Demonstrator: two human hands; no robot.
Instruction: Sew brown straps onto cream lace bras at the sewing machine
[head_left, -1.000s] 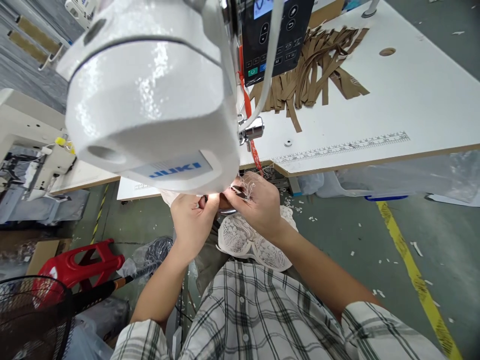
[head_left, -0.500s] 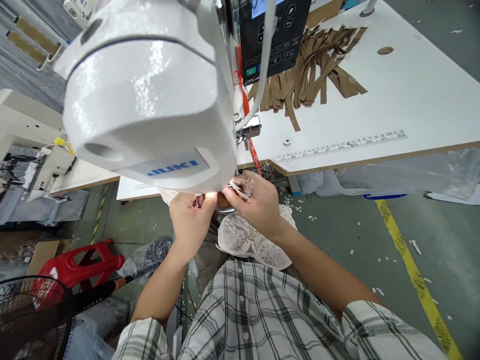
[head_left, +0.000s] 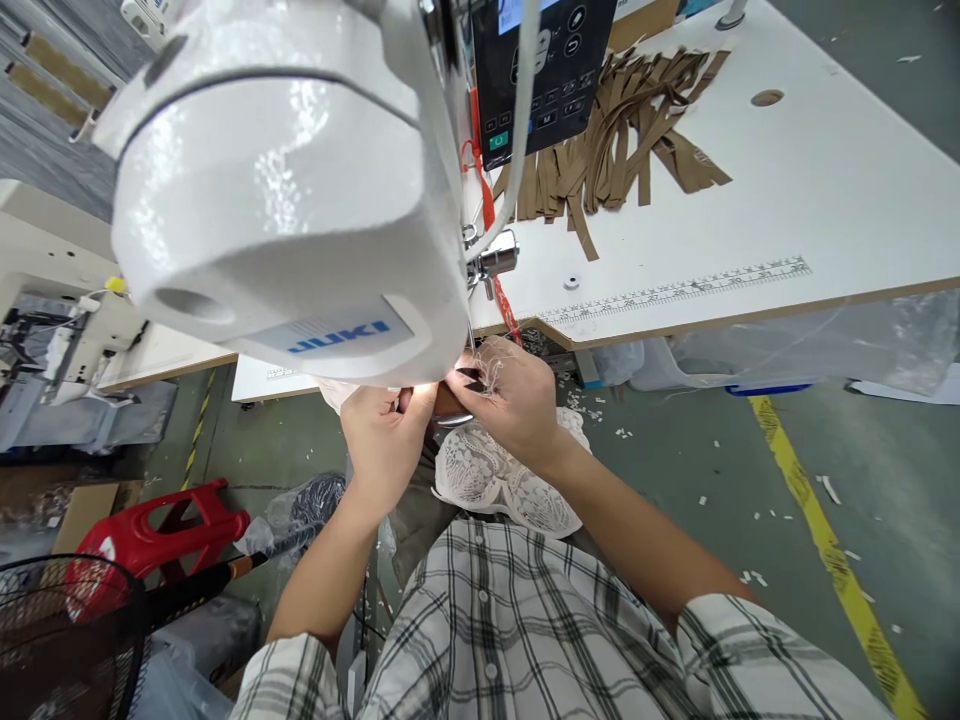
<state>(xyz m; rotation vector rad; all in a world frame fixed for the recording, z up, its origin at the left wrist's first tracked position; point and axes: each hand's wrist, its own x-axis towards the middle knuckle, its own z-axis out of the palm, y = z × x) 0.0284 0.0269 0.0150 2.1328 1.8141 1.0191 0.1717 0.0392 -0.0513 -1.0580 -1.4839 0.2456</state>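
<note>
A big white sewing machine head [head_left: 292, 190] fills the upper left and hides the needle area. Just under its front edge my left hand [head_left: 382, 440] is closed, its fingertips pinching white lace fabric [head_left: 502, 480] beneath the machine. My right hand [head_left: 514, 400] is closed too, pinching the same lace at its upper edge, close beside the left hand. The rest of the lace piece hangs down below my right wrist onto my lap. A red ribbon [head_left: 495, 250] runs down beside the machine.
On the white table [head_left: 787, 200] lie a pile of brown strips [head_left: 622, 130] and a printed ruler along the edge. A black control panel [head_left: 547, 70] is on the machine. A red stool [head_left: 157, 525] and a black fan [head_left: 52, 630] stand lower left; yellow floor tape [head_left: 825, 540] runs right.
Both hands stay pinched on the lace under the machine; they and the view have shifted only slightly.
</note>
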